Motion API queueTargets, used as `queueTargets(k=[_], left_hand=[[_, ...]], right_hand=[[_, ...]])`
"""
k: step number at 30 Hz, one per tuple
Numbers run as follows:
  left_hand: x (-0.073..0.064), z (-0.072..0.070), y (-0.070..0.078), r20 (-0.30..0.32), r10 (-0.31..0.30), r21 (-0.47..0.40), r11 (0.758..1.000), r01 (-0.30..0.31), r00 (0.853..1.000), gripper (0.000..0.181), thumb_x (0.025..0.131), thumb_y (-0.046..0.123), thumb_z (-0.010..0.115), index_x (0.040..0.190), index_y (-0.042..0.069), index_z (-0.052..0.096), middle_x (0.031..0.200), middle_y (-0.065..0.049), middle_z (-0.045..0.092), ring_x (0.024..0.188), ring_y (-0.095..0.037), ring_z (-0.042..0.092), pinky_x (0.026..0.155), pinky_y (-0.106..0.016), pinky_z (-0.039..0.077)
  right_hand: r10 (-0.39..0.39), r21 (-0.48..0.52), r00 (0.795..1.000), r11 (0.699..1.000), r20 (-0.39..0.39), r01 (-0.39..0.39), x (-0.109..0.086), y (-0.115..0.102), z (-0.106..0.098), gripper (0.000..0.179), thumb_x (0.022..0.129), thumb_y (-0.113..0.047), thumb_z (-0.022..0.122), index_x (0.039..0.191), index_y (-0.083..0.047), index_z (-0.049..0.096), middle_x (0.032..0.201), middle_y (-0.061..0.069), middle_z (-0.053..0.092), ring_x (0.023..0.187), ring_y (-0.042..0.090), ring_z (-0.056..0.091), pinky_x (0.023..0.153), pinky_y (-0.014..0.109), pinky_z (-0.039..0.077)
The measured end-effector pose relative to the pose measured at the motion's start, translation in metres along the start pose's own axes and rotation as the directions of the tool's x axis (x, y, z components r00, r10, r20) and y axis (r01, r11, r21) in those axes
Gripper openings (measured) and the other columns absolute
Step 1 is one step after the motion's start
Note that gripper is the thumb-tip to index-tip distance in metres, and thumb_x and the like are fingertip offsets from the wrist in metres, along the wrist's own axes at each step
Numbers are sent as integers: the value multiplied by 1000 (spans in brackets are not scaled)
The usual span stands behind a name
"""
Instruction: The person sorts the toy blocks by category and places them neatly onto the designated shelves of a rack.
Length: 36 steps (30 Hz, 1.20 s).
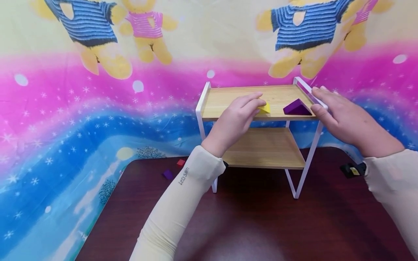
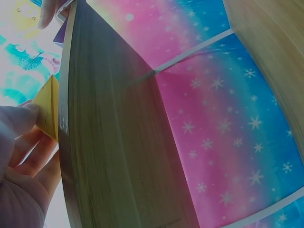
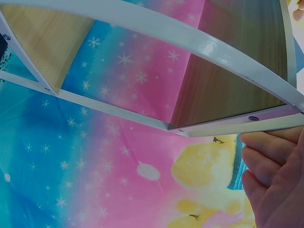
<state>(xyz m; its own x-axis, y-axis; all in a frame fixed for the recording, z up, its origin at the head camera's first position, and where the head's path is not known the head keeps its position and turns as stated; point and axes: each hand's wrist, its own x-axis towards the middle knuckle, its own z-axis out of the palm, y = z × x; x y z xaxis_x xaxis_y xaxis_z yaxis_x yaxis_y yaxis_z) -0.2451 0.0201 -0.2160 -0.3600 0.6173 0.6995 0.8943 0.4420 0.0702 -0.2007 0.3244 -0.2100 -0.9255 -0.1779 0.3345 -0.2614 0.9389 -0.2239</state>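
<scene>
My left hand (image 1: 232, 119) pinches a yellow triangular block (image 1: 266, 108) at the front edge of a small two-tier shelf's wooden top (image 1: 228, 99). In the left wrist view, the thumb lies against the yellow block's face, with the other fingers behind and below it. To its right on the same top sits a purple wedge-shaped block (image 1: 297, 107), its slope facing up. My right hand (image 1: 349, 117) rests at the white right side rail (image 1: 310, 90), its fingers fairly straight. In the right wrist view, those fingertips are right at the outside of the white frame (image 3: 218, 52).
The shelf has a lower wooden tier (image 1: 264, 148) and white legs, and stands on a dark red-brown table (image 1: 248, 224). A red block (image 1: 181, 163) and another purple block (image 1: 168, 174) lie on the table at left. A patterned cloth backdrop (image 1: 81, 98) hangs close behind.
</scene>
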Motion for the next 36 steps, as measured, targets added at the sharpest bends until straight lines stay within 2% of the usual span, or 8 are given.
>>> queueTargets(k=[22,36], left_hand=[[17,8,8,78,-14,0,1000,14,997,31,105,14,55,134,5,63,149,-10,54,140,-20,47,115,-16,27],[19,13,5,121,-5,73,997,-4,993,31,105,10,53,135,6,62,149,-12,53,141,-22,46,116,-19,28]], right_hand=[[3,-19,1000,1000,-2,-3,0,0,-1,66,108,-41,37,164,-18,10,167,23,10,152,47,8,97,83,28],[3,-22,1000,1000,-1,-3,1,-1,-1,67,108,-41,39,164,-18,11,167,23,11,152,47,9,95,83,30]])
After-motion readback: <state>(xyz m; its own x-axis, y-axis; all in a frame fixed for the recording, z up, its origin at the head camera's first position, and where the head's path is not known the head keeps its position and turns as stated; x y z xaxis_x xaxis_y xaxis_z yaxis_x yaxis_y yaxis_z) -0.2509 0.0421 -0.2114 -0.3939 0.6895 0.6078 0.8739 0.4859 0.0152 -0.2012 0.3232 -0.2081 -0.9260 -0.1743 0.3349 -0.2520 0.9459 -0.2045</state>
